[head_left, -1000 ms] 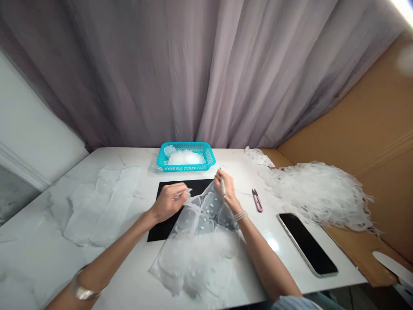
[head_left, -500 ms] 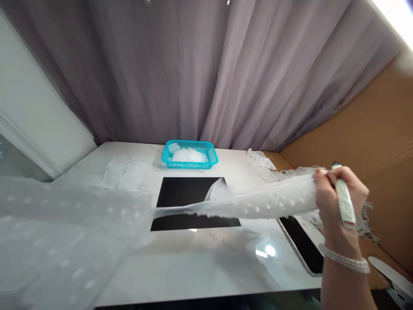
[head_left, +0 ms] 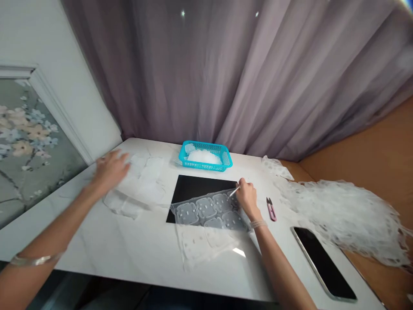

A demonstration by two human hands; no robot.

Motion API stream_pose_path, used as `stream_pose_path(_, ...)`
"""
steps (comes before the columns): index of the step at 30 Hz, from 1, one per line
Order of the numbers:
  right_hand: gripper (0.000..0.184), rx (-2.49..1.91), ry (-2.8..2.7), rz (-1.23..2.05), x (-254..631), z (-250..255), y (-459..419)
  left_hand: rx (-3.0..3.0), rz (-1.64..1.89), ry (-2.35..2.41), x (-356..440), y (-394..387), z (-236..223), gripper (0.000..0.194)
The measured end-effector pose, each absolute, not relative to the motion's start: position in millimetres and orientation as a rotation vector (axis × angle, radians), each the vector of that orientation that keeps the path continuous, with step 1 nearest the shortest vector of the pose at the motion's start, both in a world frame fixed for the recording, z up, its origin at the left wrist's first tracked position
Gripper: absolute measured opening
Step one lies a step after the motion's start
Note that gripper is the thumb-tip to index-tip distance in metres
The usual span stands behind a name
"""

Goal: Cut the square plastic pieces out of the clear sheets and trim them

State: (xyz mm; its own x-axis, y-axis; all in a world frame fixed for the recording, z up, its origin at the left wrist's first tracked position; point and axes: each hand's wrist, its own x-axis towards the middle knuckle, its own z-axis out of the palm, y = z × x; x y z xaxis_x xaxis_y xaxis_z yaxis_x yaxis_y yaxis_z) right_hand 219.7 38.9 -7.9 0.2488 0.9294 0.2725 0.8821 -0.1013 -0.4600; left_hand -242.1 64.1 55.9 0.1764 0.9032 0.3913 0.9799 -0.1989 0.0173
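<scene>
My left hand (head_left: 111,170), slightly blurred, hovers over the left side of the table with its fingers apart and nothing in them. Sheer white fabric (head_left: 206,209) with rounded-square outlines and small raised dots lies partly over a black mat (head_left: 183,187). Its front part hangs onto the white tabletop, and a strip trails left below my left hand. At the mat's right edge, my right hand (head_left: 247,197) is closed around a slim white pen-like tool (head_left: 235,191), whose thin end points down-left over the fabric.
Behind the mat stands a turquoise basket (head_left: 206,167) with white pieces. Thin white pieces (head_left: 145,170) lie at the left. Pink thread snips (head_left: 271,210), a phone (head_left: 322,262) and a heap of white netted scraps (head_left: 348,215) are at the right. A curtain (head_left: 193,86) closes the back.
The fabric, stretched and bunched in my right hand before, now lies spread over the mat. My right hand has moved left and down onto it. My left hand has come into view, open.
</scene>
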Motion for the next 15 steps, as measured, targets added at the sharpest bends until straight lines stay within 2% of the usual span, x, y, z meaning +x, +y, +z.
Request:
stream_pose_path(3, 0.008, -1.860, -1.853, 0.163, 195, -16, 32, -2.589, -0.332, -1.579, -191, 47, 9, 0.025)
stream_pose_path(6, 0.006, -1.584, -2.156, 0.289, 143, -18, 20, -2.815, -0.250, -1.422, -159, 23, -18, 0.016)
stream_pose_path(11, 0.011, -1.157, -2.509, 0.435, 42, -23, 6, -2.909, -0.220, -1.381, -165, 13, -23, 0.024)
stream_pose_path(15, 0.016, -1.062, -2.547, 0.486, 15, -24, 19, -2.964, -0.224, -1.351, -189, 15, -17, 0.031)
